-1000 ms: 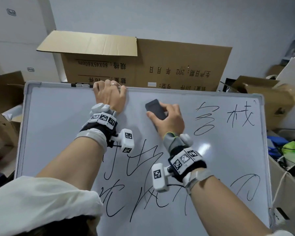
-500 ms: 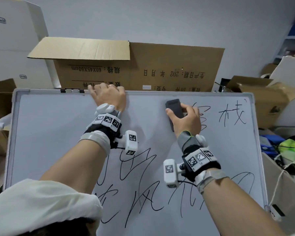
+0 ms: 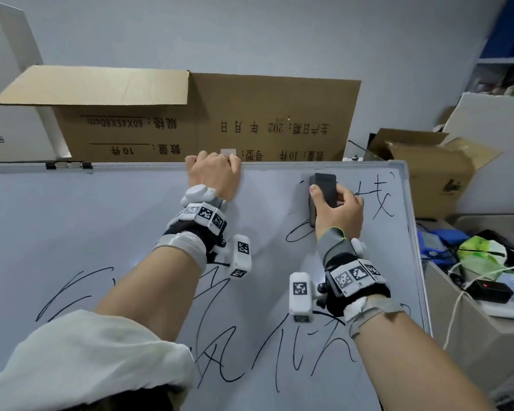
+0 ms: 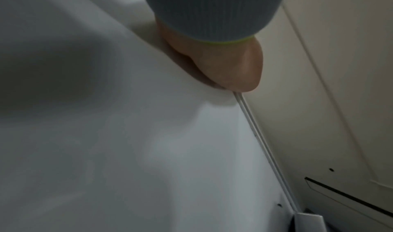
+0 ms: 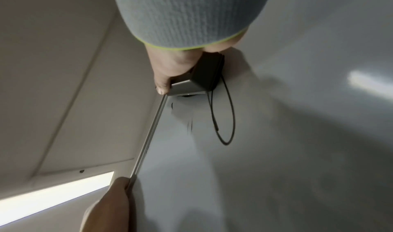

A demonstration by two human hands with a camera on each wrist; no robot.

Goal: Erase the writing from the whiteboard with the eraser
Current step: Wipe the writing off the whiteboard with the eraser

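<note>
The whiteboard leans upright before me, with black scrawled writing across its lower half and a character near the top right corner. My right hand grips a dark grey eraser and presses it flat on the board near the top edge, over a partly wiped character. The right wrist view shows the eraser against the board with a black loop of writing beside it. My left hand curls over the board's top frame; the left wrist view shows that hand at the frame edge.
A large brown cardboard box stands behind the board. More open boxes sit at the right. A table at the right carries cables, a green bag and a small black device. Binder clips sit on the board's top left edge.
My right hand has slid the eraser rightwards along the top of the board, onto the character there, part of which is now wiped. The left hand has kept its hold on the frame.
</note>
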